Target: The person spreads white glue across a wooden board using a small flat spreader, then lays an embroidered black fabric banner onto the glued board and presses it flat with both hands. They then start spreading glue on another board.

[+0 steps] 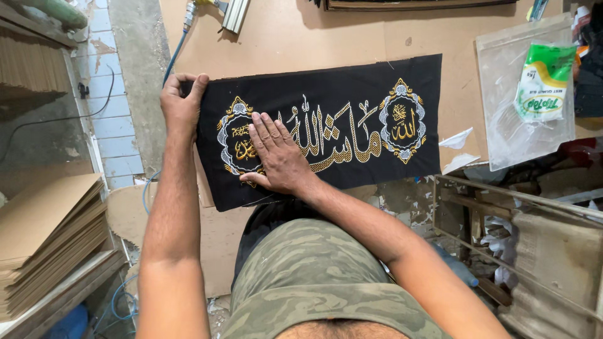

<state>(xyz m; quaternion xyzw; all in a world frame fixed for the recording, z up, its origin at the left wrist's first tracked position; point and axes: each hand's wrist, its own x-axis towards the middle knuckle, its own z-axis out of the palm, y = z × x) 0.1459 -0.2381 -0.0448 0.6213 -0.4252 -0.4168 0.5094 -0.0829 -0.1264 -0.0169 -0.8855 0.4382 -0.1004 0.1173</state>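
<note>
- Now, a wide brown board table [282, 37] is seen from above, and everything else is laid on it.
- A long black cloth [326, 107] with gold and white sewn shapes is spread flat on the table, close to its near edge.
- A stack of brown boards [44, 238] is piled on the left, well apart from the cloth.
- A clear plastic bag [509, 125] with a green and white packet [543, 81] in it is laid at the right, near the cloth's end.
- The right hand [276, 157] is pressed flat on the cloth, fingers straight and open, just beside the round gold shape at the left end. Nothing is held by it.
- The left hand [182, 103] is placed at the cloth's top left corner. Its fingers are curled over the edge; the corner seems to be pinched, but the grip is partly hidden.
- A thin blue hose [173, 56] is seen behind the left hand.
</note>
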